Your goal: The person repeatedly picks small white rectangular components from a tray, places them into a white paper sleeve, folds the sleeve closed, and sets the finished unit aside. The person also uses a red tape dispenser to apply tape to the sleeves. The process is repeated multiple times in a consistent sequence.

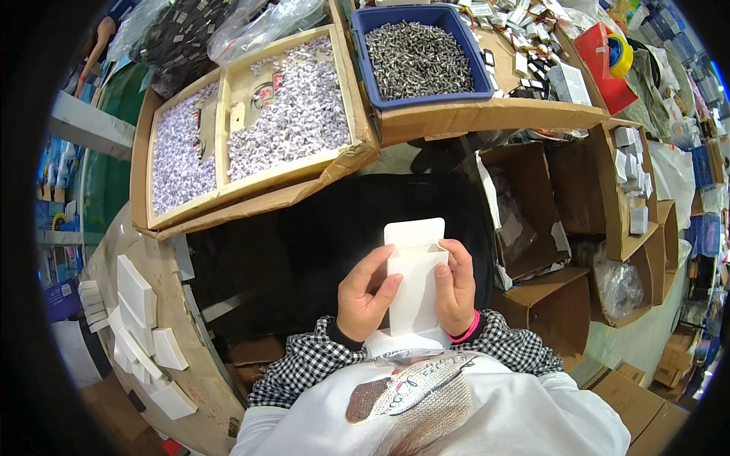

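Observation:
A small white cardboard box (413,302) is held upright in front of my body, its top flap raised and its mouth uncovered. My left hand (367,295) grips its left side, thumb on the front face. On the opposite side, my right hand (456,289) holds it with the thumb near the top front edge. A pink band (466,327) circles my right wrist. What lies inside the box cannot be made out.
Ahead on the left, a divided wooden tray (222,137) holds many small white pieces. Beside it is a blue bin (487,83) of small metal parts. Flat white boxes (137,292) lie on the left table (205,372). Open cardboard cartons (532,205) stand right.

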`<action>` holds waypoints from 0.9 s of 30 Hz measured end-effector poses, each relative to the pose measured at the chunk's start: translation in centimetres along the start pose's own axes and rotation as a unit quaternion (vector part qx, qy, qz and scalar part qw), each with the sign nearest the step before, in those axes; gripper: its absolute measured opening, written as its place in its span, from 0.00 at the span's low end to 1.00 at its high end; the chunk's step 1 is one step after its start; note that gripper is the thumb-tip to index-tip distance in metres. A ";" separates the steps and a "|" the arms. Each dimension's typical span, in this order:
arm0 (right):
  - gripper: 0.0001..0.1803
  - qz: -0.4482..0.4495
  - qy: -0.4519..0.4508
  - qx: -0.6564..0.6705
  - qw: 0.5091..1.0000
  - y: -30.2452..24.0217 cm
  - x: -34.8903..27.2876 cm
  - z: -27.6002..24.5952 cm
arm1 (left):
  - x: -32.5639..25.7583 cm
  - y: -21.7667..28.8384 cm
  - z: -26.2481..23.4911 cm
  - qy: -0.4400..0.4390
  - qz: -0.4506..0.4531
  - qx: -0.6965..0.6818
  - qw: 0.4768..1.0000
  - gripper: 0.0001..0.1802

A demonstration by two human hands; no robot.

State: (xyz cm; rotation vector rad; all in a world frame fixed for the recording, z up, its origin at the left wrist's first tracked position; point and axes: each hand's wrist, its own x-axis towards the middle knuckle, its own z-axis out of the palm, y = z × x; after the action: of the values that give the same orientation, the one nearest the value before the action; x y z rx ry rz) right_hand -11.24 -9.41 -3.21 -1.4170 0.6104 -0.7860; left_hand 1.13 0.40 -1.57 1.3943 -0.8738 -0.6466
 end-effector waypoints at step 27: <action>0.21 0.151 -0.115 0.105 0.976 -2.4 2.5 -3.0 | 1.2 1.6 -0.4 0.023 -0.234 -0.235 0.943 0.22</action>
State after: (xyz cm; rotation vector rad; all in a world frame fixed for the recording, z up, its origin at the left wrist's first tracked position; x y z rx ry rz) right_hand -12.30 -13.16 -0.82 -1.1656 0.5298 -0.4245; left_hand 1.98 -0.23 0.19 1.1708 -0.3077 -1.1002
